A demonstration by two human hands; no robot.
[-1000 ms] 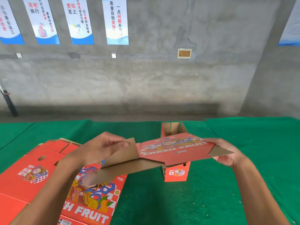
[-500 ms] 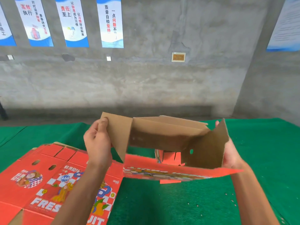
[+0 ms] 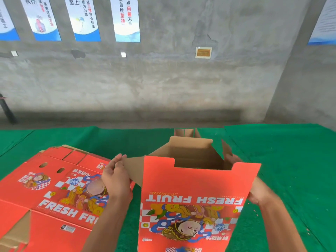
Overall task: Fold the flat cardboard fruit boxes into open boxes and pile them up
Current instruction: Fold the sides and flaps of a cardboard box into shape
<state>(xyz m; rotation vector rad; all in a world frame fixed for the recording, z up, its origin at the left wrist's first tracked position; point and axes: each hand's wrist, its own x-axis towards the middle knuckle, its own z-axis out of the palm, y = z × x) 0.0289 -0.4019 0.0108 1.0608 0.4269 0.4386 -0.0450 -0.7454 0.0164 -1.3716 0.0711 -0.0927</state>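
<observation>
A red "FRESH FRUIT" cardboard box (image 3: pixel 196 193) stands opened into a tube in front of me, its printed side facing me upside down and its brown inside showing at the top. My left hand (image 3: pixel 116 177) grips the brown left flap at its edge. My right hand (image 3: pixel 258 191) holds the box's right side, mostly hidden behind the red panel. A pile of flat red boxes (image 3: pixel 51 190) lies on the left of the green table (image 3: pixel 291 160).
Behind the held box, the brown top of another folded box (image 3: pixel 187 132) shows on the table. A grey concrete wall with posters stands beyond the table's far edge. A dark post (image 3: pixel 7 110) leans at the far left.
The box has been turned and lowered: its printed red panel now faces me upright, where it was hanging under the open brown inside. Both hands have dropped with it.
</observation>
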